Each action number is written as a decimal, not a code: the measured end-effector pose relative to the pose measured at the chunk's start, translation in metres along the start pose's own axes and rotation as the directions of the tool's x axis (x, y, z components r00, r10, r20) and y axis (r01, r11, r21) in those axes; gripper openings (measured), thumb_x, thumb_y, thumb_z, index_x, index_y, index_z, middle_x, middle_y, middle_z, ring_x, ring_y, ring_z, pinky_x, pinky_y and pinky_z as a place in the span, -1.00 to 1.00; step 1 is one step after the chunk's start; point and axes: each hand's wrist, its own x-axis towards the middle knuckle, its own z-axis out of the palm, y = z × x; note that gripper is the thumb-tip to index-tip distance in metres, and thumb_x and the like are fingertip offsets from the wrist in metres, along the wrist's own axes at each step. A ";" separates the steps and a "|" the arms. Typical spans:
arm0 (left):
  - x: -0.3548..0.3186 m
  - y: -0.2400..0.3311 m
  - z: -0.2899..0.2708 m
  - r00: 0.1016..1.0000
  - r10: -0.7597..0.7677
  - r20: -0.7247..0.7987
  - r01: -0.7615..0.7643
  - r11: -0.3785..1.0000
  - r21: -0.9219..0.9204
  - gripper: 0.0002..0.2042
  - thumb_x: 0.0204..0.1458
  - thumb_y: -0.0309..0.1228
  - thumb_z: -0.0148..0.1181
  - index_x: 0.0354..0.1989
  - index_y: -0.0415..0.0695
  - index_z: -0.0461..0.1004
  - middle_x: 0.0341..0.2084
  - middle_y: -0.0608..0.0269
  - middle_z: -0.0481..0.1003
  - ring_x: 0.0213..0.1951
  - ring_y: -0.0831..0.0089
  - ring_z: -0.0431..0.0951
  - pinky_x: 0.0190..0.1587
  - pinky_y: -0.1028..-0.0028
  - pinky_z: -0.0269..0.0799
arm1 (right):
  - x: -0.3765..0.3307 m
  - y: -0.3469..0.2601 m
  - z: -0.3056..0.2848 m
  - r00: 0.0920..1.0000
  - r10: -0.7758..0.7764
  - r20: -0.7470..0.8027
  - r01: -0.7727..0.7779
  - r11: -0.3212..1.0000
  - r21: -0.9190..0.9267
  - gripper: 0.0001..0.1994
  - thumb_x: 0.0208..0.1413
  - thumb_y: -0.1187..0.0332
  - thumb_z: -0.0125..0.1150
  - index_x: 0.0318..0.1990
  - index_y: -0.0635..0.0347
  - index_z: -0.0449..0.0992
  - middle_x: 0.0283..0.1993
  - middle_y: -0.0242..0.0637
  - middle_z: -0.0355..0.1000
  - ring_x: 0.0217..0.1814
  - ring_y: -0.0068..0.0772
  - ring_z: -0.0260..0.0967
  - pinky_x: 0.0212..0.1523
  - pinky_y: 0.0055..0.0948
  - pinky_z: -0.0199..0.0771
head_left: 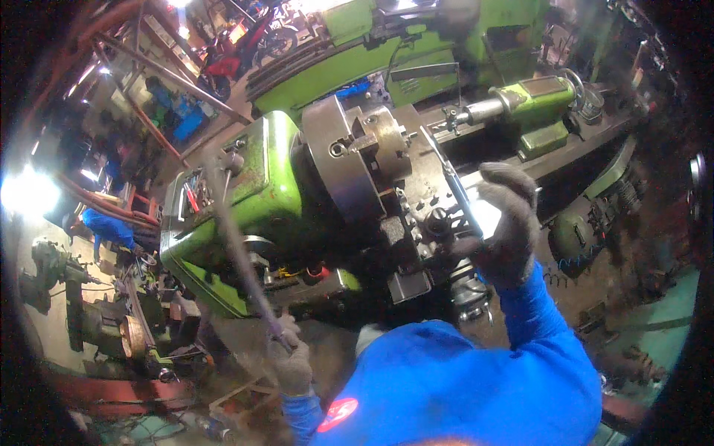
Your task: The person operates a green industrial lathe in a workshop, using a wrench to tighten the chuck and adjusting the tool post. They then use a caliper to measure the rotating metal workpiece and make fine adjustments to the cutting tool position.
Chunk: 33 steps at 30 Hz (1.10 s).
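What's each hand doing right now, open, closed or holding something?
Left hand: closed around a long rod.
Right hand: holding a thin flat object with a bright face; exact kind unclear.

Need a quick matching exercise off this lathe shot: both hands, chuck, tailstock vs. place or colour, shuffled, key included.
1. left hand
2. right hand
3. chuck
4. tailstock

A. green, toward the right end of the bed
B. wrapped around a long blurred rod
C. grey metal, beside the green headstock
D. at a bright flat thing

Pairs: 1-B, 2-D, 3-C, 4-A
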 end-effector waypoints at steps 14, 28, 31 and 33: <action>0.118 0.052 0.093 0.248 0.459 0.853 -0.622 0.750 -0.223 -0.63 -0.21 -0.56 0.26 -0.11 -0.20 0.56 -0.15 0.00 0.57 -0.04 0.00 0.57 0.03 0.11 0.49 | 0.008 -0.035 0.036 0.384 0.188 0.904 0.354 0.875 -0.332 -0.85 0.08 0.26 0.18 -0.19 -0.06 0.55 -0.39 -0.45 0.47 -0.24 -0.33 0.54 -0.18 -0.18 0.53; 0.303 0.069 0.195 0.693 0.713 0.108 -0.719 0.672 0.177 -0.46 0.03 -0.17 0.44 0.13 -0.19 0.45 0.06 -0.10 0.47 0.15 -0.08 0.46 0.27 -0.03 0.32 | -0.001 -0.039 -0.049 0.807 0.494 0.323 -0.053 0.607 -0.793 -0.73 -0.05 0.14 0.47 -0.26 0.04 0.60 -0.35 -0.25 0.54 -0.28 -0.08 0.52 -0.23 -0.12 0.42; 0.314 0.068 0.224 0.746 0.634 0.205 -0.653 0.634 0.414 -0.28 -0.03 0.04 0.45 0.21 -0.17 0.40 0.16 -0.13 0.42 0.24 -0.11 0.40 0.30 -0.11 0.26 | -0.011 -0.015 -0.069 0.841 0.519 0.149 -0.250 0.619 -0.744 -0.74 0.01 0.16 0.45 -0.27 0.09 0.60 -0.34 -0.23 0.54 -0.29 -0.10 0.52 -0.24 -0.16 0.45; 0.319 0.063 0.244 0.784 0.583 0.211 -0.579 0.566 0.587 -0.08 -0.16 0.23 0.46 0.27 -0.16 0.34 0.26 -0.16 0.33 0.30 -0.18 0.32 0.30 -0.15 0.23 | -0.007 -0.002 -0.073 0.823 0.559 0.100 -0.350 0.638 -0.686 -0.77 0.04 0.24 0.44 -0.24 0.15 0.59 -0.31 -0.22 0.56 -0.30 -0.19 0.53 -0.29 -0.27 0.47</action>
